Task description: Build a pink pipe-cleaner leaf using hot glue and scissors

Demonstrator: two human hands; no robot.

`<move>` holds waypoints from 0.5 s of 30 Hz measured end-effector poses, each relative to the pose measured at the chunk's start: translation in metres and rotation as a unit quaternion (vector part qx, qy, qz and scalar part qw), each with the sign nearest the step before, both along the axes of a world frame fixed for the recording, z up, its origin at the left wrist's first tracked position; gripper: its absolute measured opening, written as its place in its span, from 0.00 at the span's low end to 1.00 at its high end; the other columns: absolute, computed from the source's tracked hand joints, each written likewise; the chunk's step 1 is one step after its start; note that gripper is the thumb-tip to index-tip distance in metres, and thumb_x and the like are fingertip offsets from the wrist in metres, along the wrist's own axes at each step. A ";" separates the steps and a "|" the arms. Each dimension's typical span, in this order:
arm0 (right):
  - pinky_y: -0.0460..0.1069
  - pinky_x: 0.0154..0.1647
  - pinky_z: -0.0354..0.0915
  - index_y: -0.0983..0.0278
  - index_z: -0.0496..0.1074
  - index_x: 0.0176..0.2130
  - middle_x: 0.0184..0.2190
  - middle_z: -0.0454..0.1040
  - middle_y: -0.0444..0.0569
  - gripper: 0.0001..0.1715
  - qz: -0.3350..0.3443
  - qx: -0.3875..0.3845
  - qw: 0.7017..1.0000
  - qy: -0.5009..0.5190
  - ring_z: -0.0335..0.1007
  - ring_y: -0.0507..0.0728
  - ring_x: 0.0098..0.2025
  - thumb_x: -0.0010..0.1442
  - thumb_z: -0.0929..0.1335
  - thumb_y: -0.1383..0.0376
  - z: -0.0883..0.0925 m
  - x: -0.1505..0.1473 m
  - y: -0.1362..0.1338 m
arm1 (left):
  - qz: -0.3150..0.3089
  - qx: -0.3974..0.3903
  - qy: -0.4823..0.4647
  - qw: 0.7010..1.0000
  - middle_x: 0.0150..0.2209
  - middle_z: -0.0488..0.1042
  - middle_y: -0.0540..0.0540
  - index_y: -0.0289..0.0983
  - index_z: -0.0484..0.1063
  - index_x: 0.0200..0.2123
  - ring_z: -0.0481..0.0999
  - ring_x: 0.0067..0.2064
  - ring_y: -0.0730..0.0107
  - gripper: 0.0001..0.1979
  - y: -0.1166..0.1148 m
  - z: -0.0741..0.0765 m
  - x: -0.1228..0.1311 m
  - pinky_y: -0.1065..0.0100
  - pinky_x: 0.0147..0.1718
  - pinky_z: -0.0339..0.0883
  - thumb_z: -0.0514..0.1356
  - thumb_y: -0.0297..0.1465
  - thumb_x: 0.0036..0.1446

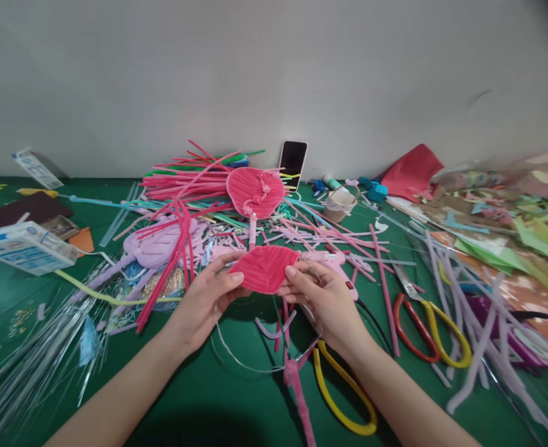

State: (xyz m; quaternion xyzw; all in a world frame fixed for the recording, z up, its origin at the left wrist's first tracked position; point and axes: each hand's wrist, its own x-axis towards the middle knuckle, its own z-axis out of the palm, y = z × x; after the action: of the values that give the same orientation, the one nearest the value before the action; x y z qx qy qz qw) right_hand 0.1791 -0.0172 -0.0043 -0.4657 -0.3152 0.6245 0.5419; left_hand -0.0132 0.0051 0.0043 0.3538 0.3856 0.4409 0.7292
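Note:
Both my hands hold a flat pink leaf-shaped piece made of pipe cleaners (265,268) above the green table (199,397). My left hand (206,298) pinches its left edge with thumb and fingers closed on it. My right hand (318,298) grips its right edge, thumb on top. A thin silver wire (236,360) loops below my hands. Behind the piece stands a finished pink leaf with beads (255,192) on a stem. A pink pipe-cleaner stick (299,397) lies below my hands.
A heap of pink, green and blue pipe cleaners (185,186) fills the middle back. A phone (293,162) leans on the wall. Yellow-handled (343,397) and red-and-yellow scissors (429,335) lie at right. A small cup (341,203), white boxes (25,247) and foam sheets (511,248) surround them.

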 end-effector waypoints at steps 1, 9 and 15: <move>0.44 0.29 0.73 0.65 0.74 0.32 0.25 0.79 0.46 0.20 0.000 -0.001 1.000 0.001 0.78 0.52 0.26 0.47 0.78 0.54 0.000 0.000 0.000 | -0.001 -0.003 -0.002 1.000 0.43 0.81 0.46 0.38 0.73 0.49 0.80 0.41 0.68 0.21 0.000 0.000 0.000 0.71 0.42 0.74 0.69 0.29 0.51; 0.43 0.28 0.73 0.65 0.74 0.31 0.23 0.78 0.44 0.20 -0.001 -0.004 1.000 0.003 0.77 0.51 0.25 0.46 0.79 0.54 0.000 -0.001 0.000 | -0.012 0.001 -0.004 1.000 0.42 0.82 0.47 0.39 0.72 0.50 0.81 0.43 0.66 0.28 -0.003 0.003 0.001 0.71 0.44 0.73 0.73 0.24 0.43; 0.43 0.29 0.73 0.65 0.75 0.31 0.24 0.79 0.45 0.20 -0.005 -0.008 1.000 0.007 0.78 0.52 0.26 0.45 0.79 0.54 0.002 0.001 -0.001 | -0.025 0.005 -0.021 0.999 0.43 0.82 0.48 0.38 0.73 0.50 0.81 0.45 0.67 0.28 -0.004 0.002 0.000 0.73 0.46 0.72 0.72 0.22 0.44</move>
State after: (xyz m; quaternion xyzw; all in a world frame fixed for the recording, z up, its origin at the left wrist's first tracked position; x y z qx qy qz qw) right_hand 0.1801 -0.0184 -0.0027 -0.4673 -0.3042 0.6271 0.5439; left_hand -0.0132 0.0008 0.0062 0.3575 0.3588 0.4322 0.7461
